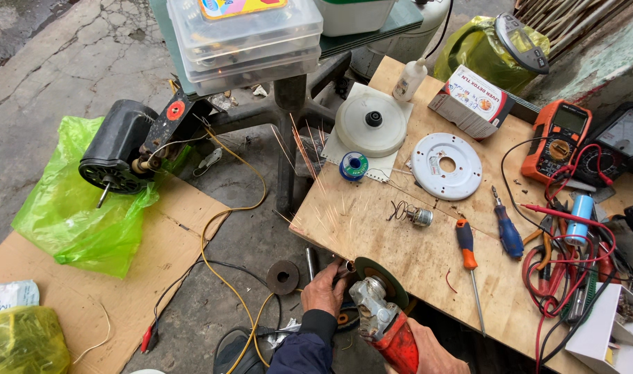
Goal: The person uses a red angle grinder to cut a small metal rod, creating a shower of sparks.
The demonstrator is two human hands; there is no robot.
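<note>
The wooden bench (399, 228) carries scattered tools beyond both hands, leaving its near edge free for grinding. The right hand (434, 353) is wrapped tight around the red angle grinder (385, 318), its disc throwing sparks forward. Just left, the left hand (323, 291) pinches a small metal piece (345, 266), steadying it against the disc.

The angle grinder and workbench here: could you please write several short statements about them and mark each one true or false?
1. Sparks fly from the grinder disc. True.
2. The left hand holds a small part at the disc. True.
3. The orange-handled screwdriver lies on the ground. False: it lies on the wooden workbench.
4. The black motor sits on a red bag. False: the green bag.
5. The right hand grips the angle grinder. True.
</note>
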